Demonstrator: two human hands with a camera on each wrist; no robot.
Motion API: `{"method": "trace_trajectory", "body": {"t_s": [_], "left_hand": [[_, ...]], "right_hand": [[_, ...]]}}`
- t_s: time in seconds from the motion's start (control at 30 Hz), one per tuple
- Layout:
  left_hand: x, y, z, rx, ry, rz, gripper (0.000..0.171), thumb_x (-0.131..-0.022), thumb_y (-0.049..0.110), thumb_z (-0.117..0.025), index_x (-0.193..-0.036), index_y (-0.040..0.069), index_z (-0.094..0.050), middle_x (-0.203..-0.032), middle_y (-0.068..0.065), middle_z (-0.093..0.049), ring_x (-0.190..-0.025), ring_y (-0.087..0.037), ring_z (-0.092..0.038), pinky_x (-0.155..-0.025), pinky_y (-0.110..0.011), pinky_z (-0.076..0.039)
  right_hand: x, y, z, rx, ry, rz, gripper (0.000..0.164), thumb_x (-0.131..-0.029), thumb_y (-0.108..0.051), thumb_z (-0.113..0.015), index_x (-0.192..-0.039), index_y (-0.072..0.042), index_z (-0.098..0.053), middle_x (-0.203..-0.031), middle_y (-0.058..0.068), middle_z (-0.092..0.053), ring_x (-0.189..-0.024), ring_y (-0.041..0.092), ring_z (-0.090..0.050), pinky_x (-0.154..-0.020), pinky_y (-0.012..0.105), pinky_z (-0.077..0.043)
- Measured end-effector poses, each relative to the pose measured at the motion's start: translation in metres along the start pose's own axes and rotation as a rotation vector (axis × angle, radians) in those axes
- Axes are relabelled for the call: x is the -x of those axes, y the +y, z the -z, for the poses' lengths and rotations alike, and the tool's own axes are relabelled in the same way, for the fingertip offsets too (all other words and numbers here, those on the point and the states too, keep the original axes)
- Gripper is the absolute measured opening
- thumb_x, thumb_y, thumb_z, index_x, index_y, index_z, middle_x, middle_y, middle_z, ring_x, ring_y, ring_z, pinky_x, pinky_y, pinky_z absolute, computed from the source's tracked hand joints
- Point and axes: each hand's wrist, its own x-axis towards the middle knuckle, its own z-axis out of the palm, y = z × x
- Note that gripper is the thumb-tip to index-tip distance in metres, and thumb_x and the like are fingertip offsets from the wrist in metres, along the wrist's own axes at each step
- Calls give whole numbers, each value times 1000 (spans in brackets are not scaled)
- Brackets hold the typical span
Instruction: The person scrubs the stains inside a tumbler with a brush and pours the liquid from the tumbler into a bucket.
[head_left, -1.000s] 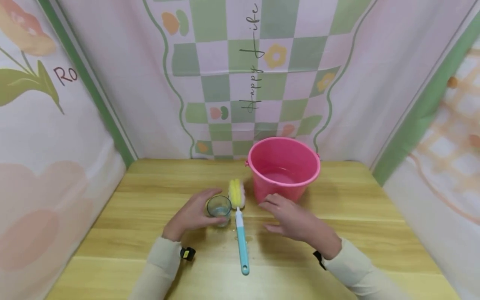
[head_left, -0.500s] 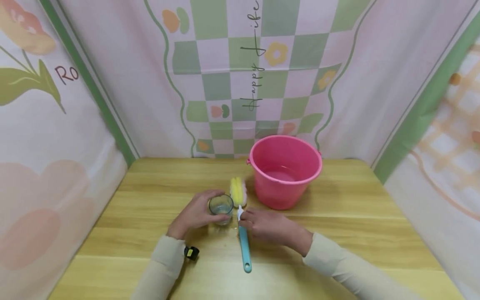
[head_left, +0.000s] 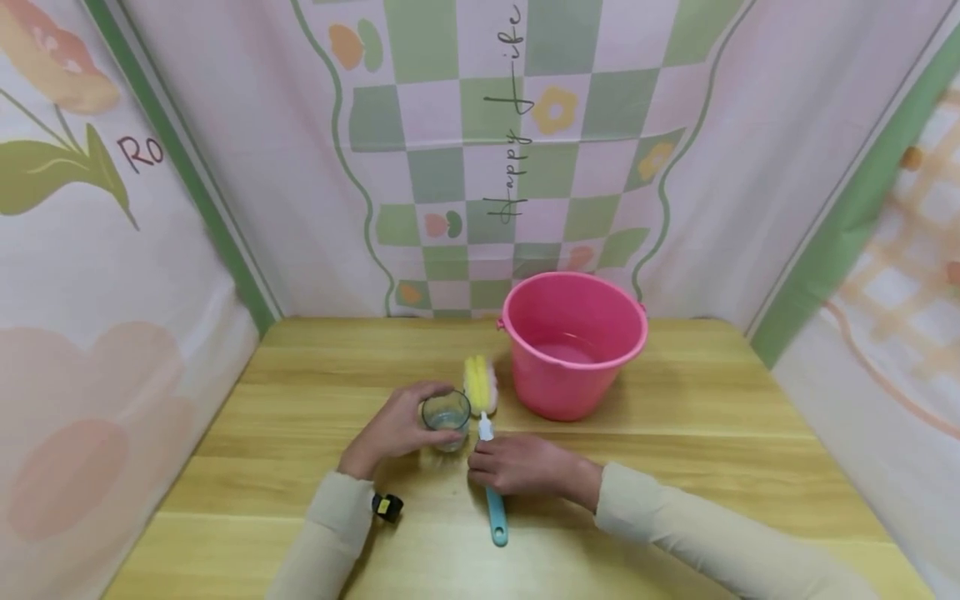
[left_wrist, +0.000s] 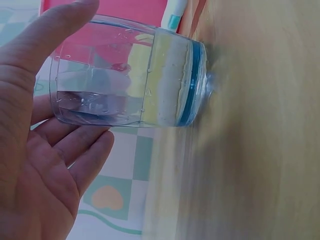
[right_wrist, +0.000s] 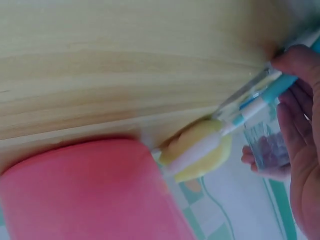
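Note:
My left hand (head_left: pixel 392 429) holds a clear drinking glass (head_left: pixel 447 425), thumb on the near side and fingers curved round the far side. In the left wrist view the glass (left_wrist: pixel 115 75) is wet with droplets and its thick base is at the tabletop. Just right of it lies a sponge bottle brush, with a yellow and pale pink sponge head (head_left: pixel 480 385) pointing away and a turquoise handle (head_left: pixel 498 521). My right hand (head_left: pixel 521 465) grips the upper part of that handle, covering it. The right wrist view shows thumb and fingers on either side of the handle (right_wrist: pixel 280 87).
A pink bucket (head_left: pixel 562 387) stands behind my right hand, close to the sponge head. The wooden table (head_left: pixel 315 358) ends at a printed fabric wall (head_left: pixel 427 175) at the back, with more fabric on both sides.
My right hand has moved left from in front of the bucket onto the brush handle, then slightly down it, and now grips it. The left hand stays at the glass.

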Motion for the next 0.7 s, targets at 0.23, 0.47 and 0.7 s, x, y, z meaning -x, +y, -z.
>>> {"method": "trace_trajectory", "body": {"t_s": [0.23, 0.47, 0.7], "left_hand": [[0, 2, 1, -2, 1, 3, 80, -80, 34, -94, -145, 3, -60, -146, -19, -64, -130, -37, -64, -112, -55, -51], [-1, 3, -1, -2, 0, -10, 79, -80, 32, -94, -144, 2, -60, -144, -16, -66, -128, -34, -65, -112, -52, -52], [1, 3, 2, 4, -3, -12, 78, -81, 34, -94, -144, 4, -61, -144, -16, -66, -130, -34, -64, -112, -52, -51]], "right_hand": [[-5, -4, -5, 71, -4, 40, 21, -93, -22, -71, -114, -23, -74, -107, -12, -69, -104, 7, -65, -96, 19, -55], [-6, 3, 3, 44, -29, 67, 17, -96, -24, -71, -113, -25, -74, -112, -13, -71, -108, 6, -66, -102, 21, -55], [-5, 25, 18, 77, 25, 103, 19, -96, -19, -73, -114, -24, -75, -116, -12, -73, -112, 7, -67, -105, 22, -54]]}}
